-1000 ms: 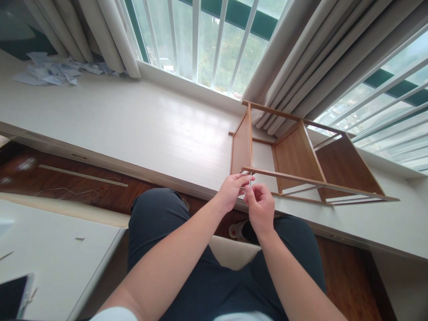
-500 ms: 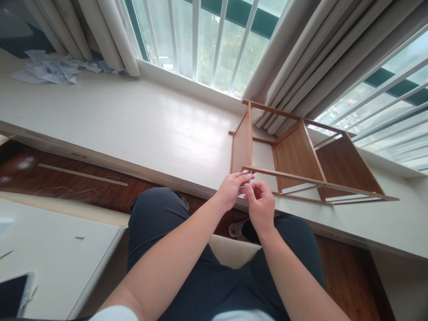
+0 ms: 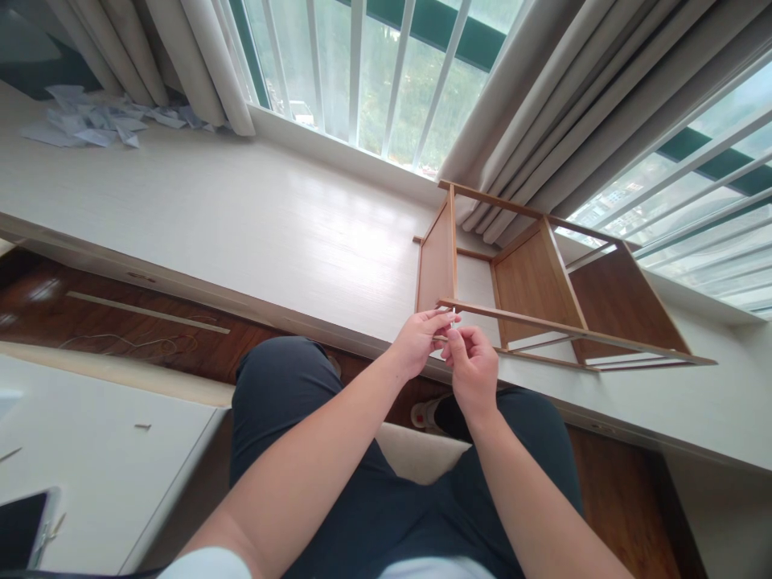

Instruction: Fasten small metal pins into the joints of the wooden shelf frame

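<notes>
A small wooden shelf frame (image 3: 536,277) of brown panels and thin rails lies on its side on the white window ledge (image 3: 241,217). Both hands meet at its near left corner. My left hand (image 3: 419,342) pinches a tiny pale piece against the end of the front rail (image 3: 543,323). My right hand (image 3: 474,374) is closed just beside it, fingertips touching the same spot. The piece is too small to identify. My forearms reach over my dark trousers.
Crumpled paper scraps (image 3: 90,121) lie at the ledge's far left by grey curtains (image 3: 193,56). A thin wooden strip (image 3: 148,312) and a thread lie on the dark wood floor. A white table (image 3: 78,458) with a tablet corner (image 3: 21,527) stands at lower left.
My right hand has shifted slightly up toward the rail corner, its fingers closing nearer the left hand's pinch. The shelf frame has not moved.
</notes>
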Action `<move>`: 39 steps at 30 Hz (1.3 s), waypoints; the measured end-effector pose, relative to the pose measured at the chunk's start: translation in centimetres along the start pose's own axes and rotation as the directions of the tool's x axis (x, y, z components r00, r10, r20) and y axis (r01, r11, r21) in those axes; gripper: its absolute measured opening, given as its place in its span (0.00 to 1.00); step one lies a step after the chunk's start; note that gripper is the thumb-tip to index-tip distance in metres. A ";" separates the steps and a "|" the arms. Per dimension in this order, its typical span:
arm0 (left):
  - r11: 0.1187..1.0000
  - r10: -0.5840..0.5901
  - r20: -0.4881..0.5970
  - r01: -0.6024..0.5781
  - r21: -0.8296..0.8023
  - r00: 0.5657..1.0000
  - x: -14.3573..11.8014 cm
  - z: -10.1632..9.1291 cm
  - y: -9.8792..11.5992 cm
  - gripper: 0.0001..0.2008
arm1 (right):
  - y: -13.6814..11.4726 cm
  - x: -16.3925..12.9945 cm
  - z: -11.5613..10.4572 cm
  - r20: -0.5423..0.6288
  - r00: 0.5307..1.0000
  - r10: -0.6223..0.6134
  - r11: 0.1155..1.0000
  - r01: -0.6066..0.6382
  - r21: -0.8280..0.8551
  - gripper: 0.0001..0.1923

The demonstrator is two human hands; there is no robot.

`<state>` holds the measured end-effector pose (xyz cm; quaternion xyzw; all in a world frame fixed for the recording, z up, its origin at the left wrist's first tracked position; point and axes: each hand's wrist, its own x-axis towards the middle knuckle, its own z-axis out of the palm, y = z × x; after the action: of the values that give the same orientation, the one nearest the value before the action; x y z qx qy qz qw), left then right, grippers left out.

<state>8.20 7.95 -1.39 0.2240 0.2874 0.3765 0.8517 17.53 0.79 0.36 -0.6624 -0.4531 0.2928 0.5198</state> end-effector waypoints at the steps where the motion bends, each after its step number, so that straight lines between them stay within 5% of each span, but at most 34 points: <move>1: 1.000 0.000 -0.001 0.000 0.006 1.000 0.0 0.0 0.0 0.17 | 0.0 0.0 0.0 0.005 1.000 0.002 1.000 -0.002 0.017 0.20; 13: 0.999 0.023 -0.007 -0.023 0.037 1.000 -0.1 0.0 0.2 0.19 | 0.0 -0.2 0.1 0.053 0.998 0.041 0.987 -0.049 0.153 0.21; 27: 0.999 -0.018 0.054 0.015 0.050 0.998 -0.1 -0.3 0.0 0.20 | 0.0 -0.3 0.6 0.202 0.956 0.212 0.853 -0.282 0.439 0.15; 39: 0.998 -0.021 0.081 0.015 0.064 0.997 -0.5 -0.1 0.3 0.19 | -0.3 0.1 0.5 0.318 0.910 0.264 0.791 -0.393 0.468 0.15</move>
<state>7.74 7.81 -1.11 0.2635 0.2662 0.3501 0.8586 17.05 1.10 0.49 -0.5252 -0.2918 0.5677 0.5627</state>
